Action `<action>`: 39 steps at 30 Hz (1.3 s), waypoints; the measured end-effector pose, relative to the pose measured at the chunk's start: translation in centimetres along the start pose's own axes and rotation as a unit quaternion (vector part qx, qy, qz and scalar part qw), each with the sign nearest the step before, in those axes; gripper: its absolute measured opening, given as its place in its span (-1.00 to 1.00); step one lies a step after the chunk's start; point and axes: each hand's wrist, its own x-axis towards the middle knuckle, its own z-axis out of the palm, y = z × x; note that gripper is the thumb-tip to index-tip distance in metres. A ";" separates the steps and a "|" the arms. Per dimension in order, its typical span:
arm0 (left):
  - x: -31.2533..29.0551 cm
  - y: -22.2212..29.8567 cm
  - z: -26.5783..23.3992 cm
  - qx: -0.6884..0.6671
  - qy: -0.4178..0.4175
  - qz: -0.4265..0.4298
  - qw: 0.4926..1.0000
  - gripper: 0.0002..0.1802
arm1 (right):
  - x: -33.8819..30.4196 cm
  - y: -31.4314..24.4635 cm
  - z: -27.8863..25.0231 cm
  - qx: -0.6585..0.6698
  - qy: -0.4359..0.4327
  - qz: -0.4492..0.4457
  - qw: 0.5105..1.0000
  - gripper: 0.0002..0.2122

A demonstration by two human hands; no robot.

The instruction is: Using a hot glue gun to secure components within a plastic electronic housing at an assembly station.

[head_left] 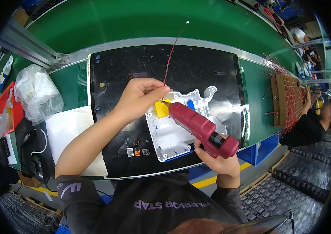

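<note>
Far left of the left hand's pinch, a red bin (17, 113) stands beside a filled clear plastic bag (37, 91), and nearer to that grip a white sheet (66, 124) lies partly under the forearm. The left hand (140, 97) has thumb and forefinger pressed together on a red wire (169, 62), which runs up and away from the fingertips to a small white connector (187, 22). Just below this pinch, a yellow piece (161, 110) sits in the upper left part of a white plastic housing (163, 148). Right of the pinch, the nozzle of a dark red glue gun (192, 119) points at the yellow piece's edge; whether it touches is unclear. A blue piece (191, 104) lies beyond the gun's barrel. The right hand (221, 162) wraps the gun's handle, fingers closed around it.
</note>
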 end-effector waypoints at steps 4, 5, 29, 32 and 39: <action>0.0 -0.1 0.0 0.010 -0.005 0.001 1.000 -0.73 | 0.0 -0.1 0.0 0.000 0.001 0.002 1.000 -0.83; 0.0 -0.1 0.0 0.010 -0.005 0.001 1.000 -0.73 | 0.0 -0.1 0.0 0.000 0.001 0.002 1.000 -0.83; 0.0 -0.2 0.0 -0.015 0.002 -0.001 1.000 -0.75 | -0.1 -0.1 0.0 0.009 0.013 0.011 1.000 -0.82; 0.1 -0.1 0.0 -0.015 0.003 -0.004 1.000 -0.75 | -0.1 0.0 0.0 0.012 0.011 0.005 1.000 -0.82; 0.0 -0.1 0.0 0.009 -0.005 -0.003 1.000 -0.73 | -0.2 0.3 0.1 0.030 0.007 0.007 0.999 -0.80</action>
